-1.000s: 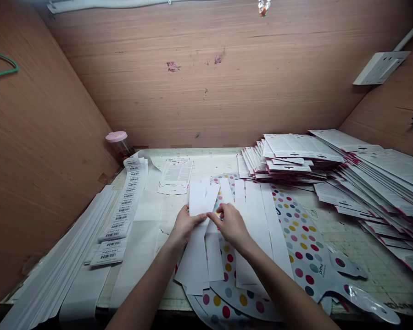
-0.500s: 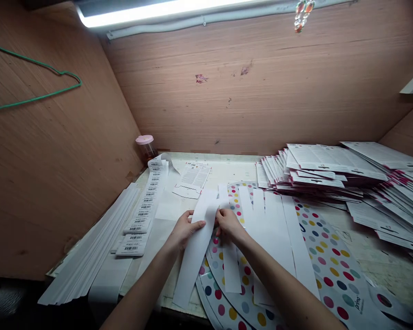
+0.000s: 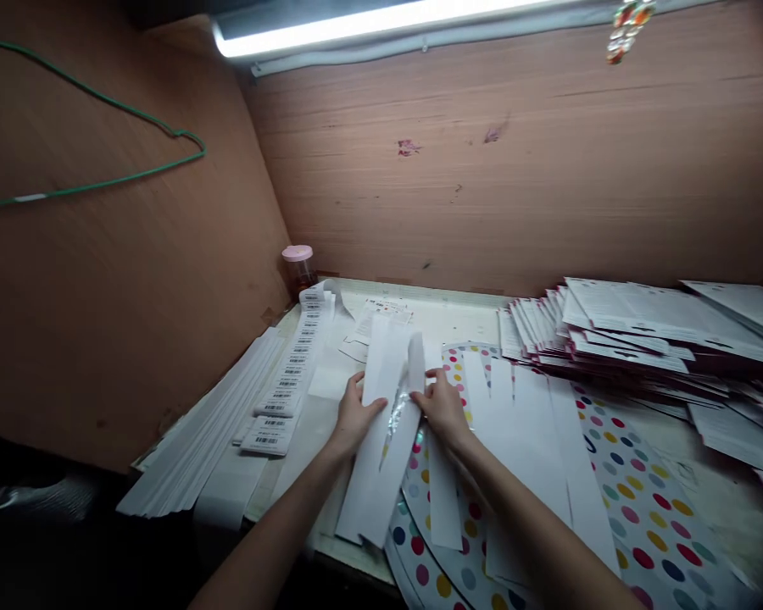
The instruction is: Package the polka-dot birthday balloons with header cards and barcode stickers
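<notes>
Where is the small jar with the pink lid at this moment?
In the head view, the pink-lidded jar stands in the far left corner of the bench, just behind the top of the barcode label strip.

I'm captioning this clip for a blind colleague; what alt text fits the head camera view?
The bare left hand and right hand handle long white paper strips with a glint of silver foil, above a white polka-dot card. A white strip of barcode labels lies to the left, and piled white printed cards to the right.
</notes>
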The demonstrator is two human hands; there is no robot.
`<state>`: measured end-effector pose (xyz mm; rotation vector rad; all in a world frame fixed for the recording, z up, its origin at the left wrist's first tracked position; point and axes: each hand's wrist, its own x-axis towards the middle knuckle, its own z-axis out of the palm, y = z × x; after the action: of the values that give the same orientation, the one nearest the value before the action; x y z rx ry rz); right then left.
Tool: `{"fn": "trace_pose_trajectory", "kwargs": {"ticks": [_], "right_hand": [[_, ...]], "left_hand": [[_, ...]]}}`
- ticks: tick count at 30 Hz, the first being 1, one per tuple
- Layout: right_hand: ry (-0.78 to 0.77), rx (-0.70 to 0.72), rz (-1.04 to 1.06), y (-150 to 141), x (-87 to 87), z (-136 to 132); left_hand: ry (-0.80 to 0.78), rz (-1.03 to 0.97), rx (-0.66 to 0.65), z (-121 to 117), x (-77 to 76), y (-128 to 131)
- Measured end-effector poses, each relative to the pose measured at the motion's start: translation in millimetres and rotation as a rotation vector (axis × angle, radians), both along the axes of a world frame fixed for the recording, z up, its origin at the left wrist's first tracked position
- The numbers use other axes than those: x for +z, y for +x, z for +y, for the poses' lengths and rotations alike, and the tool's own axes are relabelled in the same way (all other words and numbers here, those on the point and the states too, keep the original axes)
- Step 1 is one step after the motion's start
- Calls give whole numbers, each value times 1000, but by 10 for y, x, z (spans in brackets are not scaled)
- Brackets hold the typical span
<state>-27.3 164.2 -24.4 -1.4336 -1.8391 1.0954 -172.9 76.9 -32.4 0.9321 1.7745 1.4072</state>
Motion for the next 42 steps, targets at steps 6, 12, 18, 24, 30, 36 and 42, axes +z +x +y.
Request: {"fn": "trace_pose_trajectory", "kwargs": {"ticks": [6,12,18,24,30,36,42], "right_hand": [[261,57,-249,145,129,-110],[438,167,-235,529,27,-501],[364,435,-120,117,96,-885],[336,627,-50,-488,173,-1016],[-457,416,352,-879,196,-784],[-740,365,532,-1405,165,-616],[-544,344,499,-1651,264,-527]], "left_hand": [[-64,550,228,-294,158,-404],[-286,727,533,-1316,252,-1125],[-162,598,413,-1241,89,-915],[-18,291,393,-801,84,-884],[123,-197,341,-1149,287,-1061],[23,-281,211,-1335,90,-849],[-155,863,311,-1386,-1,-1190]]}}
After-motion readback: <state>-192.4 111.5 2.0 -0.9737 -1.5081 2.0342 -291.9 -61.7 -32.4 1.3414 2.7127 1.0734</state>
